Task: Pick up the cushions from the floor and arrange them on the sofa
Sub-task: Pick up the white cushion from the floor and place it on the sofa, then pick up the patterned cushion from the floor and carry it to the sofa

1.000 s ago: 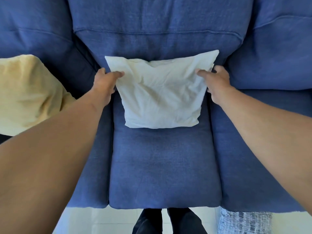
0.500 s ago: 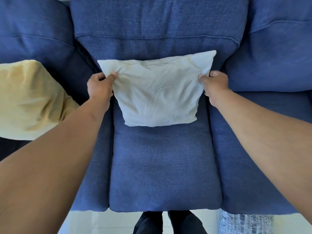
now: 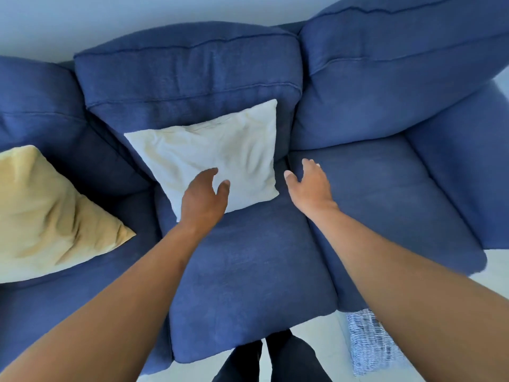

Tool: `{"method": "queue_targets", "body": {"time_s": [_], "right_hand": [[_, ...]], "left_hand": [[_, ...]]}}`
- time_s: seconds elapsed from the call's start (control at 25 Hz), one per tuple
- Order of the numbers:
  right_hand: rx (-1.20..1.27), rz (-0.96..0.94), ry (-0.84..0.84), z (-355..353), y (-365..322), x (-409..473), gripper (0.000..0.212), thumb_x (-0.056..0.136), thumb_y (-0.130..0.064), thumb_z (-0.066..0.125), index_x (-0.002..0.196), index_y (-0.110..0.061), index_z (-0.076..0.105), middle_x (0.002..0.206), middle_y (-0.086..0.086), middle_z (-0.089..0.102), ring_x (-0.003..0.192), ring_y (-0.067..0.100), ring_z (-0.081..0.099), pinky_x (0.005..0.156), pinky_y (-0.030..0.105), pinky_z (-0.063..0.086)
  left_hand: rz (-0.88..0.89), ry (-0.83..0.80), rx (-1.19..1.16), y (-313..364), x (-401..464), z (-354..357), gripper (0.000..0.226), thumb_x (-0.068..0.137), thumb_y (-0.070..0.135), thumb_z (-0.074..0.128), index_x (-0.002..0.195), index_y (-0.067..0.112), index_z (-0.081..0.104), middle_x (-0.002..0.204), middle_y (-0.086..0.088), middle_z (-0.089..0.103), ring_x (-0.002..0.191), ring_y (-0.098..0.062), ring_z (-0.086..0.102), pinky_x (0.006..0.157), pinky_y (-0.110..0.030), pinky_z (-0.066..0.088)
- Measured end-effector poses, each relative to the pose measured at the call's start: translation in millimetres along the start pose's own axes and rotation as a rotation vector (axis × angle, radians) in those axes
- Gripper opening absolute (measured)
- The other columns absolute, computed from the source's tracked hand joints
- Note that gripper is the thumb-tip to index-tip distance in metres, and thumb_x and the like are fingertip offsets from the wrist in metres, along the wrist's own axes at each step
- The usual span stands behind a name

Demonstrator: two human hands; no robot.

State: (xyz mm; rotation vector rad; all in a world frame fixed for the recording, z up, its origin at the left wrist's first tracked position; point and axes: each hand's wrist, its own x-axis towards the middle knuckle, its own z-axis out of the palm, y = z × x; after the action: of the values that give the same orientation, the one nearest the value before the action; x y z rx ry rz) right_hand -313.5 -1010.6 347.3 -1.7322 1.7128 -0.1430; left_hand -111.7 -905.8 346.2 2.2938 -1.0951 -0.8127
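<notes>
A white cushion [image 3: 217, 153] leans against the middle back cushion of the blue sofa [image 3: 248, 271]. A yellow cushion [image 3: 46, 216] rests on the left seat. My left hand [image 3: 203, 197] hovers in front of the white cushion's lower edge, fingers apart, holding nothing. My right hand [image 3: 309, 186] is open just right of the white cushion, over the seam between the middle and right seats, not touching it.
A blue-and-white striped cushion [image 3: 369, 343] lies on the pale floor at the sofa's front, below the right seat. My dark trouser legs [image 3: 275, 359] stand at the front edge of the middle seat. The sofa's right armrest [image 3: 468, 166] borders the right seat.
Both hands have let go of the white cushion's top corners and drawn back. The camera has pulled back and up, showing more of the sofa.
</notes>
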Motion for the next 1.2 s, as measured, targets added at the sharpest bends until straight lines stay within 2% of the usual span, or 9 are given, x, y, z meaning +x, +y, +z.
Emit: {"method": "queue_targets", "body": {"time_s": [0.08, 0.12, 0.24, 0.52, 0.72, 0.92, 1.2], "right_hand": [[-0.099, -0.004, 0.034, -8.3, 23.6, -25.5, 0.065, 0.107, -0.042, 0.045, 0.158, -0.006, 0.03, 0.173, 0.014, 0.016, 0.161, 0.028, 0.006, 0.126, 0.057, 0.017], [-0.137, 0.007, 0.061, -13.7, 37.0, -37.2, 0.068, 0.107, -0.044, 0.044, 0.161, -0.006, 0.025, 0.174, 0.014, 0.01, 0.162, 0.028, 0.001, 0.126, 0.059, 0.015], [-0.205, 0.077, 0.127, -33.0, 82.6, -74.1, 0.074, 0.107, -0.048, 0.043, 0.163, -0.006, 0.018, 0.174, 0.015, 0.004, 0.162, 0.029, -0.003, 0.126, 0.061, 0.011], [-0.157, 0.274, 0.275, -83.4, 209.0, -171.3, 0.081, 0.105, -0.05, 0.044, 0.164, -0.005, 0.013, 0.175, 0.015, 0.003, 0.162, 0.03, -0.004, 0.126, 0.061, 0.011], [-0.077, 0.423, 0.287, -113.0, 308.4, -258.3, 0.082, 0.105, -0.052, 0.042, 0.165, -0.006, 0.01, 0.175, 0.015, -0.001, 0.162, 0.031, -0.005, 0.127, 0.058, 0.011], [0.018, 0.518, 0.293, -133.7, 393.4, -346.7, 0.081, 0.105, -0.048, 0.044, 0.165, -0.006, 0.01, 0.175, 0.016, -0.002, 0.161, 0.033, -0.007, 0.127, 0.057, 0.007], [0.096, 0.624, 0.328, -152.5, 467.9, -386.5, 0.083, 0.105, -0.05, 0.045, 0.165, -0.005, 0.009, 0.174, 0.018, -0.003, 0.161, 0.033, -0.007, 0.127, 0.057, 0.01]], "left_hand": [[0.131, -0.089, 0.096, 20.1, -14.9, 11.0, 0.059, 0.109, 0.039, 0.049, 0.161, 0.014, 0.039, 0.168, -0.002, 0.04, 0.154, -0.023, 0.038, 0.125, -0.041, 0.032], [0.201, -0.131, 0.153, 31.5, -22.1, 17.6, 0.062, 0.109, 0.04, 0.047, 0.163, 0.012, 0.035, 0.172, -0.004, 0.034, 0.158, -0.023, 0.031, 0.128, -0.042, 0.027], [0.388, -0.23, 0.272, 68.4, -49.7, 45.4, 0.067, 0.109, 0.041, 0.045, 0.166, 0.009, 0.028, 0.176, -0.008, 0.022, 0.163, -0.022, 0.019, 0.129, -0.038, 0.019], [0.652, -0.44, 0.379, 140.6, -144.8, 150.5, 0.071, 0.109, 0.038, 0.049, 0.165, 0.003, 0.025, 0.176, -0.014, 0.019, 0.164, -0.028, 0.012, 0.131, -0.044, 0.019], [0.762, -0.581, 0.471, 179.1, -243.0, 225.3, 0.075, 0.108, 0.042, 0.05, 0.166, 0.005, 0.021, 0.177, -0.013, 0.015, 0.165, -0.027, 0.009, 0.131, -0.045, 0.018], [0.791, -0.677, 0.543, 203.4, -338.5, 277.7, 0.075, 0.109, 0.042, 0.047, 0.167, 0.007, 0.017, 0.177, -0.011, 0.012, 0.165, -0.026, 0.007, 0.131, -0.043, 0.017], [0.857, -0.786, 0.688, 216.5, -391.2, 341.2, 0.078, 0.107, 0.044, 0.049, 0.167, 0.005, 0.017, 0.176, -0.015, 0.015, 0.164, -0.03, 0.011, 0.131, -0.044, 0.019]]}}
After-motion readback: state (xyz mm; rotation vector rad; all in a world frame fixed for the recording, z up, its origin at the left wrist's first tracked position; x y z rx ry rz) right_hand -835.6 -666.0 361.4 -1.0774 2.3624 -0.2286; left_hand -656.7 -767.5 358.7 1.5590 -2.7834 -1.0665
